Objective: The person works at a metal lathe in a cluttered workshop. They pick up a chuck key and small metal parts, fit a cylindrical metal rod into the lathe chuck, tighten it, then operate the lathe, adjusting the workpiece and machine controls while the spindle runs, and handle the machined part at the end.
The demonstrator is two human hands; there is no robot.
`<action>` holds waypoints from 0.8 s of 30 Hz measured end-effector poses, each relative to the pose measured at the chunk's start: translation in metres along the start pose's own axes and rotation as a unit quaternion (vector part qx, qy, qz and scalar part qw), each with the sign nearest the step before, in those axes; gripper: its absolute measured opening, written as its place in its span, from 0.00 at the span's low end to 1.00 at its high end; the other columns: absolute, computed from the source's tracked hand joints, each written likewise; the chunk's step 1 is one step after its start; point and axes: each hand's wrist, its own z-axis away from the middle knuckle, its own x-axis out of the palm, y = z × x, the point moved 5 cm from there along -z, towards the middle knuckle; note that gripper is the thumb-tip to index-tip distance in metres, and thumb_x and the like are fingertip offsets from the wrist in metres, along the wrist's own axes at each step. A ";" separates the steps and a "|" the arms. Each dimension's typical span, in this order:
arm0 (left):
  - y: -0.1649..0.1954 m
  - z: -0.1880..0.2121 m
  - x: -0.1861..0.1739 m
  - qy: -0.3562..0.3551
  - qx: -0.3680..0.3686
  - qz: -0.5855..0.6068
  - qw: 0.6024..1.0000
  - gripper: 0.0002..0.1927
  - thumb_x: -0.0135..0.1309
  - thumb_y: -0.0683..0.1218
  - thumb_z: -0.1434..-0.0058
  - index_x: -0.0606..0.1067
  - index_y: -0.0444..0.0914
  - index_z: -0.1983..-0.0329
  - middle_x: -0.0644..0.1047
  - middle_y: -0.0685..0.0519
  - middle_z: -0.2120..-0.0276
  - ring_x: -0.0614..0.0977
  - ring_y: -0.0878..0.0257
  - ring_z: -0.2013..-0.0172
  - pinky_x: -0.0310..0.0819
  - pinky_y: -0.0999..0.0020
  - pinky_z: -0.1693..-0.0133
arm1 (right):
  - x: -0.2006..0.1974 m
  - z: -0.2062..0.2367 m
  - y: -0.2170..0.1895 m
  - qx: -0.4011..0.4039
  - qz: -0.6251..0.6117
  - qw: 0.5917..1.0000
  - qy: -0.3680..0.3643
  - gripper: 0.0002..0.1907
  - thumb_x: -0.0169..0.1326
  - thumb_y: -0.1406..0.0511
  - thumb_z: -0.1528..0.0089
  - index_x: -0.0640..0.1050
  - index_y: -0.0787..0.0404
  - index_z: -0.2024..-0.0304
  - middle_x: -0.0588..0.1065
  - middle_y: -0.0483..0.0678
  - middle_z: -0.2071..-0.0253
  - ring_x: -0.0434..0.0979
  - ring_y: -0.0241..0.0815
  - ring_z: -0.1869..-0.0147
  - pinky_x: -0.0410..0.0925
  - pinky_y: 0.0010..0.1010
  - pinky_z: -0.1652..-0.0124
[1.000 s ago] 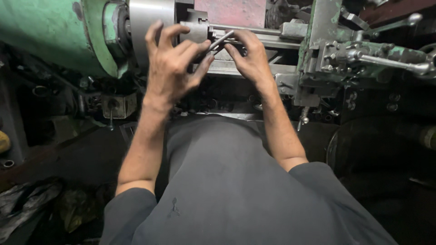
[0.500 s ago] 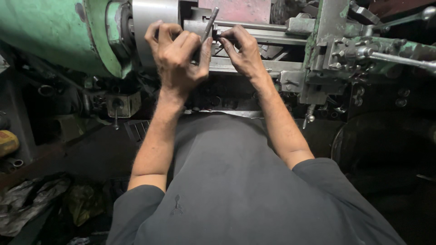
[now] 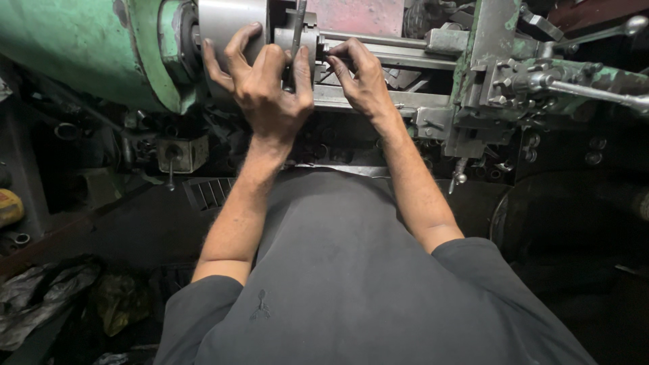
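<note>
Head view, left to right: green headstock (image 3: 74,54) at 10 o'clock. Left hand (image 3: 267,94) wrapped on steel chuck (image 3: 233,27), thumb by chuck key (image 3: 297,34) at 12. Right hand (image 3: 362,78) pinches small workpiece (image 3: 326,49) at chuck face. Step looks like seating part; next calls for key tightening. Carriage (image 3: 500,74) at 2.

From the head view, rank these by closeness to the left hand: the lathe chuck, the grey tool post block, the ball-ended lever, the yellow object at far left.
1. Lathe chuck: under the left hand, touching its fingers.
2. Grey tool post block: to the right, past the right hand.
3. Yellow object: far left edge, lower down.
4. Ball-ended lever: top right corner.
Items 2 and 3 are close to call.
</note>
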 end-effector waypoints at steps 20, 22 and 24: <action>-0.006 0.012 -0.031 -0.235 0.104 0.011 0.966 0.17 0.67 0.48 0.30 0.81 0.48 0.39 0.74 0.54 0.41 0.67 0.52 0.33 0.56 0.44 0.28 | -0.026 -0.002 -0.009 -0.071 0.024 0.997 -0.003 0.26 0.63 0.68 0.36 0.71 0.68 0.38 0.75 0.58 0.45 0.77 0.52 0.43 0.70 0.37 0.45; -0.010 0.013 -0.033 -0.241 0.094 0.028 0.966 0.20 0.67 0.47 0.31 0.79 0.50 0.36 0.70 0.51 0.34 0.62 0.49 0.29 0.50 0.43 0.26 | -0.049 -0.008 -0.013 -0.081 0.029 0.996 -0.020 0.23 0.61 0.69 0.33 0.72 0.65 0.36 0.76 0.57 0.42 0.76 0.51 0.39 0.70 0.38 0.40; -0.012 0.016 -0.030 -0.258 0.094 0.031 0.961 0.25 0.67 0.45 0.33 0.77 0.51 0.32 0.69 0.54 0.33 0.58 0.50 0.26 0.44 0.43 0.25 | -0.067 -0.013 -0.019 -0.041 0.012 0.999 -0.012 0.19 0.58 0.68 0.29 0.74 0.61 0.36 0.78 0.53 0.43 0.78 0.46 0.38 0.72 0.36 0.40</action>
